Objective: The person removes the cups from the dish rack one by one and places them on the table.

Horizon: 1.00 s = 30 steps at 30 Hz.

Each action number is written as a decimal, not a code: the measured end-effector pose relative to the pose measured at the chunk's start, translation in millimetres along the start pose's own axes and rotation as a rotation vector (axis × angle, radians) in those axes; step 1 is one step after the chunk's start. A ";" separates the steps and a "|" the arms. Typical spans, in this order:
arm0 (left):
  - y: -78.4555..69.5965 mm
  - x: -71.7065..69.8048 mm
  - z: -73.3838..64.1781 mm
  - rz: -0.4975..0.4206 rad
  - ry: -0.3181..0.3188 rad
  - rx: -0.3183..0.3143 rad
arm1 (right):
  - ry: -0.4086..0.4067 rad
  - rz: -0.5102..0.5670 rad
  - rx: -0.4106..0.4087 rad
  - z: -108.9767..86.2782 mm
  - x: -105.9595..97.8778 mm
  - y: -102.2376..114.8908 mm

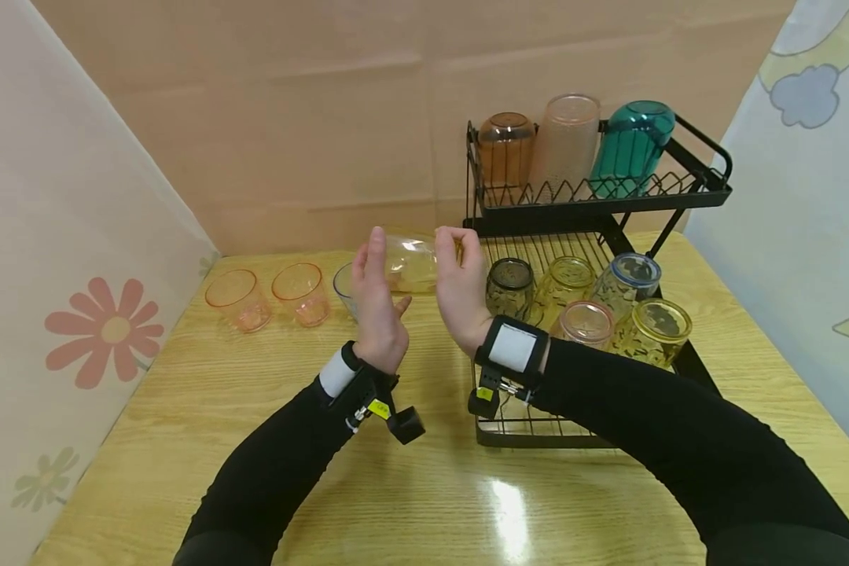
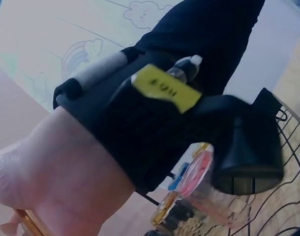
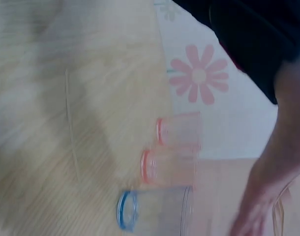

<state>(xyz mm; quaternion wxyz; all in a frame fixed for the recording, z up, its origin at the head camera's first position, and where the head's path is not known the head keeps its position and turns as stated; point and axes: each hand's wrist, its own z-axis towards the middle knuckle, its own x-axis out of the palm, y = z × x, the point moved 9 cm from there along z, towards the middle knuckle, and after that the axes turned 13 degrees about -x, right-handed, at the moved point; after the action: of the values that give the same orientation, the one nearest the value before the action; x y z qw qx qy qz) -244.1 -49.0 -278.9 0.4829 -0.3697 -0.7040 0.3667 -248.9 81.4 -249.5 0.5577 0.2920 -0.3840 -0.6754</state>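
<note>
Between the two hands a yellow see-through drinking glass (image 1: 412, 259) lies on its side, raised above the table. My left hand (image 1: 380, 310) grips its left end, thumb up and a finger showing below. At the right end my right hand (image 1: 460, 287) holds the glass with bent fingers. Part of the glass is covered by the hands. Behind the left hand stands a blue-rimmed glass (image 1: 344, 289), partly hidden in the head view; the right wrist view shows more of this blue-rimmed glass (image 3: 160, 211).
Two pink-rimmed glasses (image 1: 237, 303) stand further left on the wooden table (image 1: 205, 440). A black two-tier dish rack (image 1: 601, 206) stands at right. Brown, clear and teal glasses (image 1: 630, 149) stand upside down on its upper tier. Several upturned glasses (image 1: 654, 330) fill part of the lower tier.
</note>
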 end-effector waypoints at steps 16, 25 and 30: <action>-9.1 -14.4 16.0 -0.032 0.046 0.130 | 0.530 -0.211 -0.017 -4.0 10.1 -2.7; 1.5 -8.7 40.6 0.278 0.053 0.173 | 1.064 -0.698 -0.120 -18.0 -18.6 -1.0; 12.3 0.1 50.9 0.493 0.096 0.244 | 1.252 -0.812 -0.352 -37.5 -25.0 14.6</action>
<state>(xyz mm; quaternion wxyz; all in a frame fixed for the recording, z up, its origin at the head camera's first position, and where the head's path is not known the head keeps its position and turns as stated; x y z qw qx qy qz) -290.4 -51.5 -303.0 0.4528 -0.4857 -0.5201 0.5371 -205.1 97.4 -258.1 0.4178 0.6451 0.2541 -0.5871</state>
